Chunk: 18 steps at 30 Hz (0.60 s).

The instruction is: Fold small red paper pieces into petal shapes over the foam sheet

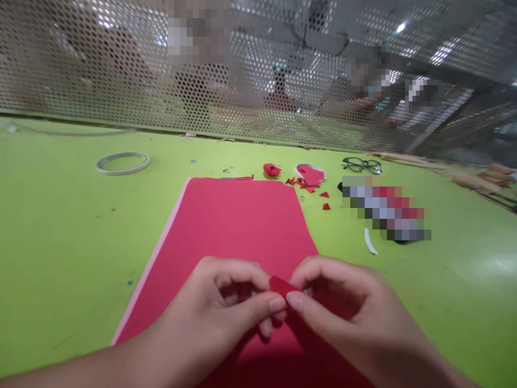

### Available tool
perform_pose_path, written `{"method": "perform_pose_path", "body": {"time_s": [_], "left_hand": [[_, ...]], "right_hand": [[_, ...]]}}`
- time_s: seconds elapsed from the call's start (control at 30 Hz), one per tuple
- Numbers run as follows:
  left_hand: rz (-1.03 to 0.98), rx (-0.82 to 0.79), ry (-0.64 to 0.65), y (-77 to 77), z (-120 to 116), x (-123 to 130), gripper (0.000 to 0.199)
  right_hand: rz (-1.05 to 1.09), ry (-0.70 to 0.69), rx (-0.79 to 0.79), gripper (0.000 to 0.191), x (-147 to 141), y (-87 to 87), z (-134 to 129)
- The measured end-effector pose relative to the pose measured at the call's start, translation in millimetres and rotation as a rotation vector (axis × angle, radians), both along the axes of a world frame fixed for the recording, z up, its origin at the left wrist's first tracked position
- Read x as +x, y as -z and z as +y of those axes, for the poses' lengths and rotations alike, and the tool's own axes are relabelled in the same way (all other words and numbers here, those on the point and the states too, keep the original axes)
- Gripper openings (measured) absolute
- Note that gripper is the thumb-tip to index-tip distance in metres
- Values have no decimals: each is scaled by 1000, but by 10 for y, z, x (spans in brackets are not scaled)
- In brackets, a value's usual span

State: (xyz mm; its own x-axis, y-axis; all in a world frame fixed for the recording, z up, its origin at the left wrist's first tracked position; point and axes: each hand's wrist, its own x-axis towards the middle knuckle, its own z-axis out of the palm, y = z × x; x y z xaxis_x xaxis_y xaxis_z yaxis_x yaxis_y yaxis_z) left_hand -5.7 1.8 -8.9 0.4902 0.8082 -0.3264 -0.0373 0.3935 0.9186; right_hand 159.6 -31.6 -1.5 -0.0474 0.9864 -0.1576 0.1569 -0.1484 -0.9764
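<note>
A small folded piece of red paper (pixel 281 285) is pinched between my two hands, above a stack of large red paper sheets (pixel 242 221). My left hand (pixel 230 302) grips its left side with thumb and forefinger. On the other side, my right hand (pixel 343 302) holds the right edge the same way, its thumb close to the left one. Beyond the sheets stands a pleated red paper rosette (pixel 272 170). Near it lie small folded red triangles (pixel 326 206) and a round holder with red paper pieces (pixel 311 173).
On the green table (pixel 60 231) lie a white tape roll (pixel 123 163), eyeglasses (pixel 362 165), a white paper strip (pixel 370 241) and a blurred-out object (pixel 383 210). A perforated metal panel (pixel 250 91) runs along the back, with people behind it. Brown scraps (pixel 484 178) sit far right.
</note>
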Motion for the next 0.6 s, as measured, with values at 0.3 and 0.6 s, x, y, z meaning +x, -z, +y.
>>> {"method": "perform_pose_path", "body": {"time_s": [0.3, 0.6], "left_hand": [[-14, 13, 23, 3, 15, -12, 13], [106, 140, 71, 26, -37, -31, 18]], "right_hand": [[9, 13, 34, 11, -16, 8, -11], [-62, -39, 128, 15, 13, 55, -1]]}}
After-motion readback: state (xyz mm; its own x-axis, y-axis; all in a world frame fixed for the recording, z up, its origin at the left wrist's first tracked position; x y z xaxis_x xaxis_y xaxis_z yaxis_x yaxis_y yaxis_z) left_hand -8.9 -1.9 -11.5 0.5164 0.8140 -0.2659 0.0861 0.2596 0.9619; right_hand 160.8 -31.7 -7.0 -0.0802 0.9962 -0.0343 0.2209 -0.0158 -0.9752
